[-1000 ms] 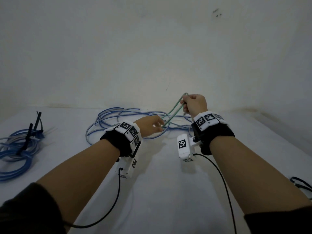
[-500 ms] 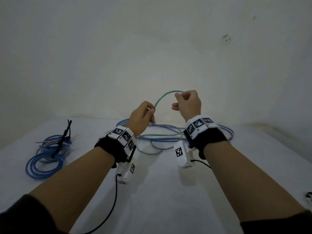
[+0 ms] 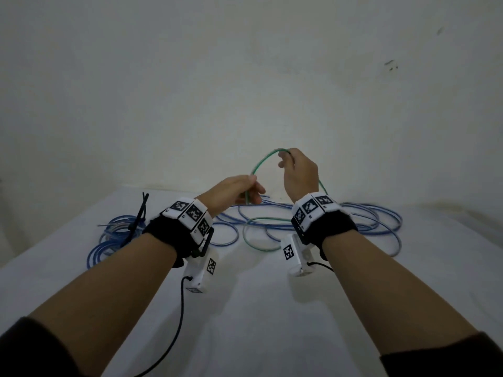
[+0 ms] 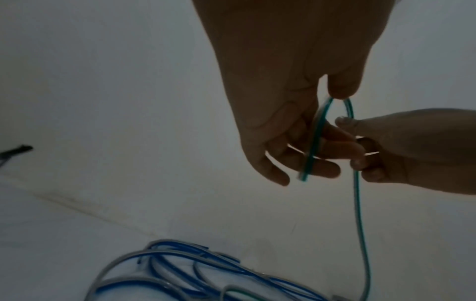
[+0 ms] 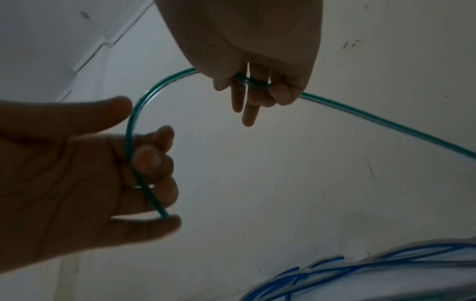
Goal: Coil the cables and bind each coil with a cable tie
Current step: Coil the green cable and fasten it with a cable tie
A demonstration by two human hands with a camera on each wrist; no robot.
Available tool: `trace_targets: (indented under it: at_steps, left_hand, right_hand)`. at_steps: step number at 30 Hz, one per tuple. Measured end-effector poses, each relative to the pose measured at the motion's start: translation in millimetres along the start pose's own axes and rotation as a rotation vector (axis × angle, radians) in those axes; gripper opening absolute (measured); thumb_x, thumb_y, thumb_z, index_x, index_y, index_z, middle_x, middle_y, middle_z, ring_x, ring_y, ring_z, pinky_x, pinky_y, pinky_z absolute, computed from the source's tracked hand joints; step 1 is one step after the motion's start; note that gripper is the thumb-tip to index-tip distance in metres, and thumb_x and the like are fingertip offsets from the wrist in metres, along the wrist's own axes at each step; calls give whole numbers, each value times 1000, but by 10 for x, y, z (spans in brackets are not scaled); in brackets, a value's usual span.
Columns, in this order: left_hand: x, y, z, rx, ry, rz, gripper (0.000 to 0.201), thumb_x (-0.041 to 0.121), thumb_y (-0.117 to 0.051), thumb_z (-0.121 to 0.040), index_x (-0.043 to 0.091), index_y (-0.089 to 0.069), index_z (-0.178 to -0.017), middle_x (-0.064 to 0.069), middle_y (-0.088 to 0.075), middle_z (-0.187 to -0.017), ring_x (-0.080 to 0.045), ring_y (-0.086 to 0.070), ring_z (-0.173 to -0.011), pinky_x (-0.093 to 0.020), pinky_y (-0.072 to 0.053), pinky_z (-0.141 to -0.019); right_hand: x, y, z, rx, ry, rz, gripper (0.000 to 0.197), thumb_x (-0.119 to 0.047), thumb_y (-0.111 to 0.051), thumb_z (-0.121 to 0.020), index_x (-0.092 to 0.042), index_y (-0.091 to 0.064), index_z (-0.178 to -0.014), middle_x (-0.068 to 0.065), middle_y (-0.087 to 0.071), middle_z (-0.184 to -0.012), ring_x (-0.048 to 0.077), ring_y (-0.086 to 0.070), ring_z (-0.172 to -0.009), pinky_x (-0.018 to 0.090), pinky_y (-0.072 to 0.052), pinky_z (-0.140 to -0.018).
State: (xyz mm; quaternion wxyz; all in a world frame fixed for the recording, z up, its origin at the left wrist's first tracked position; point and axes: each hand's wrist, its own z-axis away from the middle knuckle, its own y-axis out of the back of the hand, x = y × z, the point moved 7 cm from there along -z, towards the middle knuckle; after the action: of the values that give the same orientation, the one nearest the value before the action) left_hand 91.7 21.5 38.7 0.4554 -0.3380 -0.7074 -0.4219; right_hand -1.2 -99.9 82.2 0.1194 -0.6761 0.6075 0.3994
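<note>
The head view shows the left hand (image 3: 234,193) and the right hand (image 3: 298,172) raised above the white table (image 3: 258,322), with the green cable (image 3: 261,165) arching between them. Only the right wrist view shows the cable's cut end lying across the curled left fingers (image 5: 154,160). The right fingers (image 5: 280,89) are curled round the cable. A bound blue coil (image 3: 114,240) with black cable ties (image 3: 140,216) lies at the left, and loose blue cables (image 3: 375,221) lie behind the hands.
</note>
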Motion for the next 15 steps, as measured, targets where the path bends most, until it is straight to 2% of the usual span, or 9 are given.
trace_targets:
  at_steps: [2,4,5,7,9,12,13,15]
  left_hand:
    - [-107,12,41,-57,51,0,30,24,-34,-102,17,-61,-93,-2,-67,-92,-16,-61,-94,-35,-41,-95]
    - [-134,28,86,-67,75,-15,24,15,-35,-101,19,-57,-93,-1,-67,-99,-15,-61,-101,-34,-40,-94]
    - [-112,37,103,-51,66,-19,23,13,-34,-101,20,-54,-93,-1,-67,-100,-14,-62,-100,-32,-42,-92]
    - [-28,72,112,14,7,32,23,12,-31,-102,19,-51,-92,-3,-67,-92,-15,-65,-91,-31,-50,-86]
    - [78,123,117,94,-71,119,24,11,-32,-102,16,-53,-93,-3,-61,-78,-10,-61,-72,-27,-54,-73]
    - [199,216,94,238,-155,151,25,9,-35,-101,14,-57,-90,0,-53,-67,-3,-48,-53,-17,-46,-56]
    - [224,229,86,272,-166,158,26,9,-36,-101,13,-58,-89,0,-52,-66,-2,-46,-50,-16,-43,-55]
    - [246,234,61,315,-182,146,25,9,-36,-100,13,-59,-89,0,-50,-66,-2,-43,-48,-16,-41,-54]
  right_hand:
    - [76,6,-16,-20,-95,-19,31,-26,-44,-99,-1,-62,-95,11,-70,-92,19,-55,-77,28,-35,-62]
    - [97,-9,-8,-38,-137,-33,34,-29,-42,-99,-2,-61,-95,9,-70,-91,16,-54,-75,25,-33,-59]
    - [98,-19,6,-42,-156,-28,34,-31,-41,-100,-3,-59,-95,8,-70,-89,15,-54,-74,26,-34,-62]
    - [102,-47,39,-46,-194,-21,29,-33,-40,-100,-7,-52,-96,6,-71,-85,16,-54,-72,27,-36,-65]
    - [129,-100,80,-80,-232,-21,21,-32,-40,-99,-11,-41,-97,8,-71,-84,15,-53,-65,29,-35,-59]
    - [222,-201,156,-184,-271,34,18,-28,-41,-99,-11,-37,-94,12,-71,-86,11,-51,-56,29,-37,-54]
    - [267,-235,181,-216,-276,62,19,-28,-43,-98,-11,-38,-91,13,-71,-88,13,-54,-59,30,-40,-57]
    - [340,-287,220,-262,-262,123,22,-30,-48,-96,-13,-41,-86,14,-70,-91,23,-61,-75,34,-45,-69]
